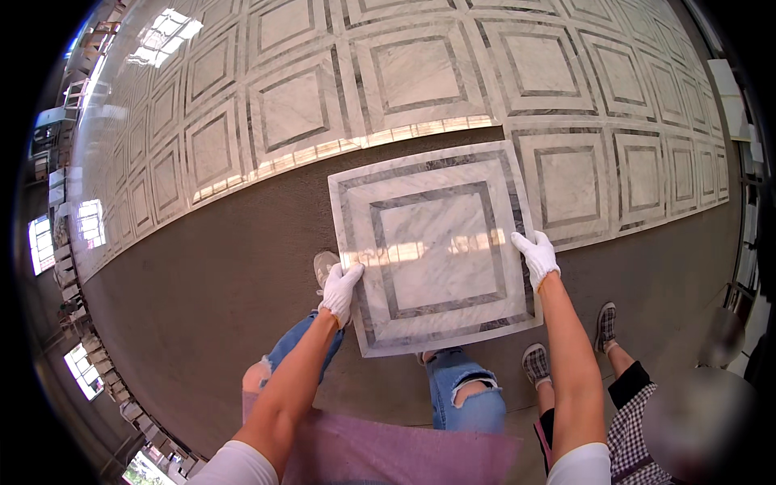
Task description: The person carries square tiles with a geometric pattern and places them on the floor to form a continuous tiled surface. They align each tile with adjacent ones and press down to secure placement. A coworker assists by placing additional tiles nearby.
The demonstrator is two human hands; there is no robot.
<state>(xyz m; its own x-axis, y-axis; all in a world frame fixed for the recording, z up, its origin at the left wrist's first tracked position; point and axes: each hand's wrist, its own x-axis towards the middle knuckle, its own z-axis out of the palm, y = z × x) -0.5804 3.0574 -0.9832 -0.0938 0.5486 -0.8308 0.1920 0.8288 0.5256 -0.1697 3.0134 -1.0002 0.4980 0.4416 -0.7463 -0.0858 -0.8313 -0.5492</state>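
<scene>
grey floor, laid marble tiles

Loose tile before laid tiles, on bare floor.

A wide field of laid square marble floor tiles, each pale with a grey inlaid frame, fills the upper part of the view and mirrors bright ceiling light. Below it runs a bare brownish-grey rough floor surface. At the lower right stands another person, wearing a black-and-white checked garment and patterned slip-on shoes. Bright windows line the left rim.
</scene>
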